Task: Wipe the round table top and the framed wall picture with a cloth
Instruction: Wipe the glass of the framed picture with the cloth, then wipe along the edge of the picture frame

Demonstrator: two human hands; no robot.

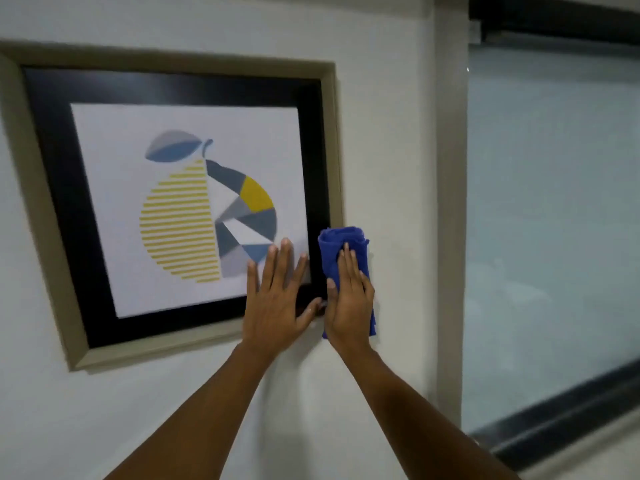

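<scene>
The framed picture (pixel 41 188) hangs on the white wall, with a beige outer frame, a black mat and a print of a yellow-and-grey pear. My left hand (pixel 277 299) lies flat with fingers spread on the glass at the picture's lower right corner. My right hand (pixel 349 299) presses a folded blue cloth (pixel 337 244) against the frame's right edge near the lower right corner. The cloth covers that part of the frame and some wall beside it. The round table is out of view.
White wall (pixel 381 133) surrounds the picture. To the right runs a beige vertical trim (pixel 450 202), then a large frosted glass panel (pixel 554 220) with a dark frame along its top and bottom.
</scene>
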